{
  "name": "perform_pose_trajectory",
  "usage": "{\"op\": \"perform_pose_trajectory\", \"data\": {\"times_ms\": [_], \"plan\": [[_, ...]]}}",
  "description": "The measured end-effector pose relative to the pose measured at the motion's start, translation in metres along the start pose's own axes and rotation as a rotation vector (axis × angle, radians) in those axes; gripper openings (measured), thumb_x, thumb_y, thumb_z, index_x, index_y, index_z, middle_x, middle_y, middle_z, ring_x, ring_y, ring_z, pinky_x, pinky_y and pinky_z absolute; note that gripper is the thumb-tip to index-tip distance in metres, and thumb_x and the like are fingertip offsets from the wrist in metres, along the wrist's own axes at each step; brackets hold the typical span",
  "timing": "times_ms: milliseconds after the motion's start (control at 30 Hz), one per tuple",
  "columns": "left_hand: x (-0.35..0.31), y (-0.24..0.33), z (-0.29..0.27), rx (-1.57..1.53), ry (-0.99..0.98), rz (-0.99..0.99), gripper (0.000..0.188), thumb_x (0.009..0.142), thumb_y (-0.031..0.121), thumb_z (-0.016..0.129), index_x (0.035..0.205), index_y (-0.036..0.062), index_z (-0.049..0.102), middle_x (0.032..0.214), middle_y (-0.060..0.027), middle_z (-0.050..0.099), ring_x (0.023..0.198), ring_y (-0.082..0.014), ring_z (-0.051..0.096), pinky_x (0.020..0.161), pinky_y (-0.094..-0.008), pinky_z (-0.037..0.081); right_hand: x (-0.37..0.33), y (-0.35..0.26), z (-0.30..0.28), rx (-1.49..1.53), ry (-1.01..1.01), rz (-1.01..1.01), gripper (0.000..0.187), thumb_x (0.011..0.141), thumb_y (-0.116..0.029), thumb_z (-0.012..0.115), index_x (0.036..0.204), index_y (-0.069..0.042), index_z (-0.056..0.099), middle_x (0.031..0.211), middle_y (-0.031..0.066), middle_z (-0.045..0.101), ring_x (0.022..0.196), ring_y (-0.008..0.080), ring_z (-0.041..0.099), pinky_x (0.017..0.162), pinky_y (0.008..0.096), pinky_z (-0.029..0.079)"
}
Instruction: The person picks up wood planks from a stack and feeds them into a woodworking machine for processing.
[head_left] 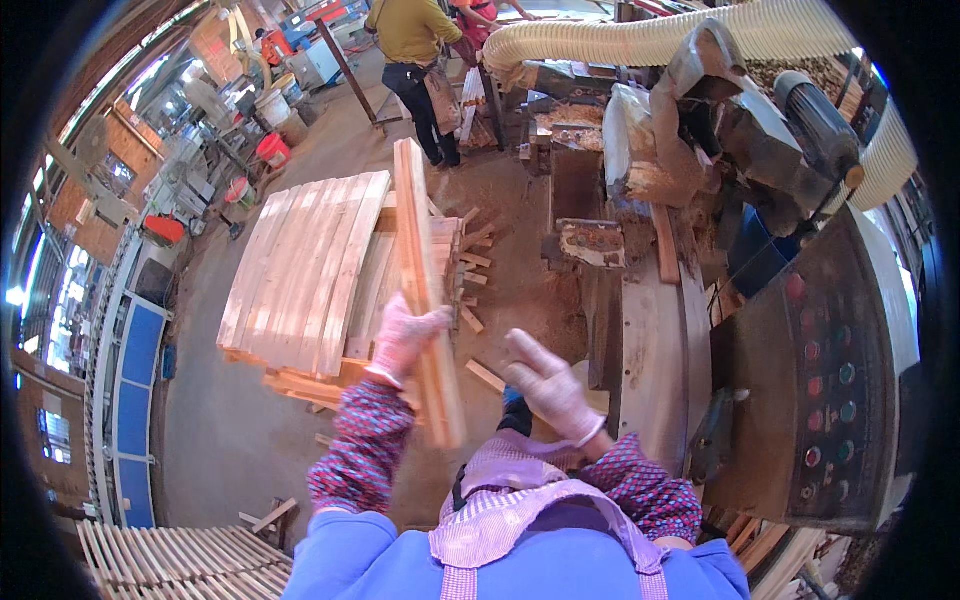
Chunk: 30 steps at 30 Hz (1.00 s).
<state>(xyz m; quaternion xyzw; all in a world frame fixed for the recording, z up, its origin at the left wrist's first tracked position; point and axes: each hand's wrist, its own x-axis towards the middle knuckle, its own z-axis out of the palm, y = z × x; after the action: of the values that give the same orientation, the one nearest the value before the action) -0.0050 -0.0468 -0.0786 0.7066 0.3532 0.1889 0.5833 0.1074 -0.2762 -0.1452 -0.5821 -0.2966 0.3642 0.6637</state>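
Observation:
My left hand (408,335), in a pinkish work glove, is closed around a long wooden plank (413,225). The plank is tilted, with its far end beside a stack of pale boards (300,265) and its near end close to my body. It may be more than one piece held together. My right hand (552,388), gloved the same way, is raised in front of me with fingers stretched out and nothing in it. It hovers between the plank and the metal bed of a woodworking machine (650,370), touching neither.
Short offcuts (478,258) lie at the stack's right side. A control panel (830,390) with coloured buttons stands at the right, and a ribbed hose (660,42) crosses above the machine. Another person (412,50) stands at the far side. Slatted wood (185,560) lies at lower left.

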Motion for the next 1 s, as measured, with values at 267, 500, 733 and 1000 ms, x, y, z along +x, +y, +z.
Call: {"op": "perform_pose_trajectory", "data": {"times_ms": [267, 500, 733, 1000], "plan": [[-0.067, -0.049, 0.141, -0.48, -0.167, -0.018, 0.033, 0.095, 0.018, 0.068, 0.123, 0.0028, 0.059, 0.106, -0.0064, 0.068, 0.094, -0.0154, 0.066, 0.075, -0.0304, 0.056, -0.115, -0.017, 0.0, -0.241, 0.22, 0.068, 0.075, 0.084, -0.031, 0.07, 0.146, -0.007, 0.036, 0.125, 0.0215, 0.06, 0.115, 0.0341, 0.061, 0.101, 0.0411, 0.046], [-0.062, -0.053, 0.168, -0.662, -0.157, -0.208, 0.034, 0.099, 0.012, 0.061, 0.128, -0.0016, 0.05, 0.115, -0.0138, 0.063, 0.095, -0.0232, 0.069, 0.081, -0.0331, 0.061, -0.248, 0.086, -0.098, -1.38, 0.621, 0.178, 0.07, 0.082, -0.025, 0.064, 0.143, 0.003, 0.042, 0.137, 0.0281, 0.053, 0.123, 0.0458, 0.053, 0.107, 0.0519, 0.042], [-0.054, -0.057, 0.171, -0.677, -0.195, -0.241, 0.035, 0.098, 0.009, 0.06, 0.129, -0.004, 0.049, 0.115, -0.015, 0.061, 0.097, -0.022, 0.067, 0.082, -0.0353, 0.061, -0.04, 0.113, -0.244, -1.763, 0.6, 0.008, 0.052, 0.095, -0.024, 0.053, 0.143, -0.004, 0.047, 0.15, 0.0165, 0.045, 0.135, 0.0383, 0.044, 0.114, 0.0474, 0.035], [-0.041, -0.047, 0.171, -0.554, -0.07, -0.163, 0.03, 0.098, 0.011, 0.061, 0.125, -0.0005, 0.053, 0.101, -0.0104, 0.067, 0.09, -0.0205, 0.067, 0.081, -0.0361, 0.059, 0.059, 0.069, -0.233, -0.991, 0.442, 0.144, 0.051, 0.089, -0.016, 0.063, 0.137, -0.001, 0.053, 0.129, 0.0231, 0.062, 0.119, 0.0387, 0.059, 0.105, 0.0408, 0.046]]}}
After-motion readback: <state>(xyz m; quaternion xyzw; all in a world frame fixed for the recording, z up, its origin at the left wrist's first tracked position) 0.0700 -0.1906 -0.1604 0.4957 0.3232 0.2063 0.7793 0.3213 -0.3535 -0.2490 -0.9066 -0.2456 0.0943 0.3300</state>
